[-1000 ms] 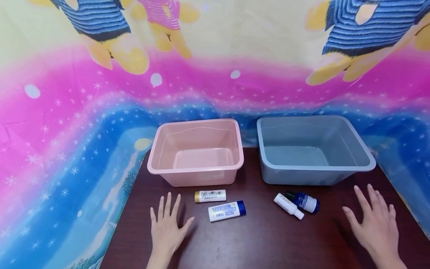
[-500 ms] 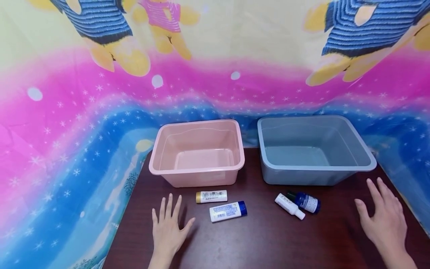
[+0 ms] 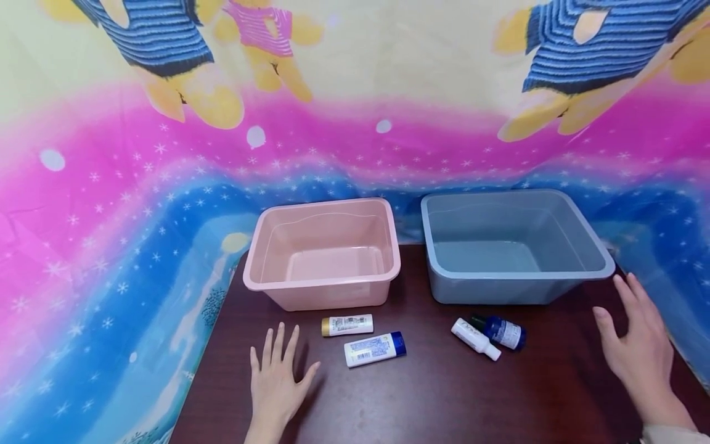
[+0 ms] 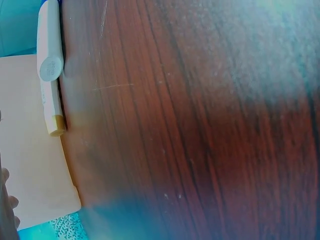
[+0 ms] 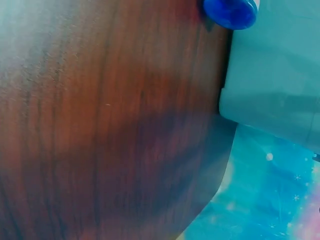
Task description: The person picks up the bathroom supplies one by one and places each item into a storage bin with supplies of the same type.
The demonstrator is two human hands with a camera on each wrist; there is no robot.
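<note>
My left hand (image 3: 274, 382), fingers spread and holding nothing, is over the table's left part. Just right of it lie a white tube with a gold cap (image 3: 347, 325) and, nearer me, a white tube with a blue cap (image 3: 374, 349). In the left wrist view some fingertips (image 4: 12, 201) show at the left edge. My right hand (image 3: 638, 339) holds nothing either; its fingertips reach close to the front right corner of the grey-blue bin (image 3: 510, 290). To its left, a small white bottle (image 3: 474, 338) lies against a dark blue bottle (image 3: 506, 333).
A pink bin (image 3: 327, 296) stands at the back left, beside the grey-blue one, with a narrow gap between. Both stand on the dark wooden table (image 3: 421, 401). A patterned cloth (image 3: 383, 148) hangs close behind and along the sides.
My right hand has moved forward and to the right, from beside the bottles toward the grey-blue bin's right corner. The left hand, tubes, bottles and bins stay put.
</note>
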